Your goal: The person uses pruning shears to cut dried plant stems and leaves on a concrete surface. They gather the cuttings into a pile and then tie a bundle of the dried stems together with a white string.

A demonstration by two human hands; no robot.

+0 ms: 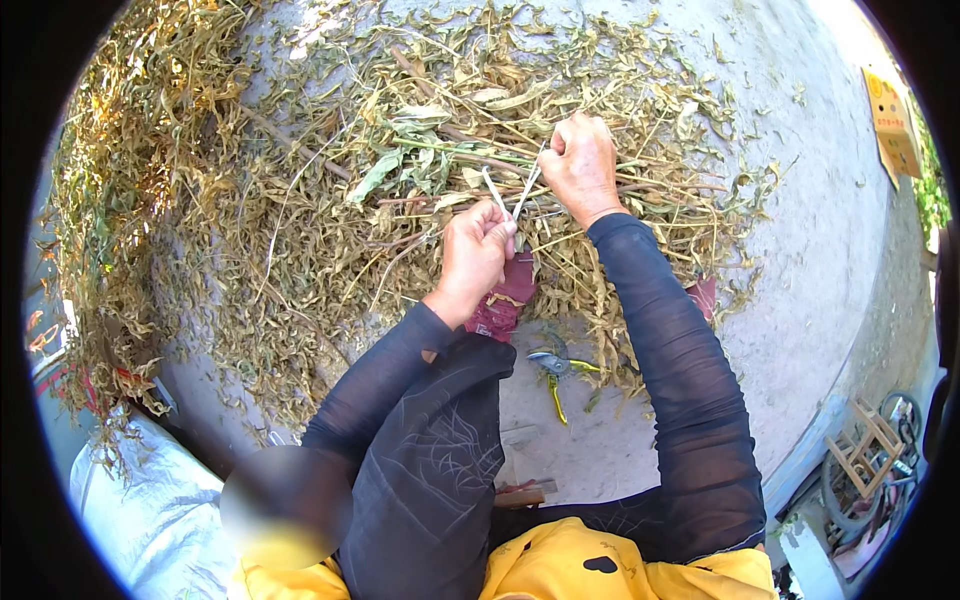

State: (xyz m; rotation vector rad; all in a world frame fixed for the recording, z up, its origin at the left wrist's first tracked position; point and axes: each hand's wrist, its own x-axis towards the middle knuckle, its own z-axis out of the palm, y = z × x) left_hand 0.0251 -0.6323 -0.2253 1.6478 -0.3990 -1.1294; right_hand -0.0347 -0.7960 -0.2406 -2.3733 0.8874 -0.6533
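My left hand pinches a thin white strip between thumb and fingers. Higher and to the right, my right hand is closed around the strip's other part, so it runs taut between both hands, and one loose end sticks up on the left. Beneath them lies a bundle of dry, leafy plant stems, mostly brown with a few green leaves. Whether the strip passes under the stems is hidden. Pruning shears with yellow handles lie spread on the concrete between my legs.
Dried leafy plants are heaped or hung along the left. A silvery sheet covers something at lower left. Loose leaves litter the concrete floor. At right are a cardboard box, a small wooden frame and a wheel.
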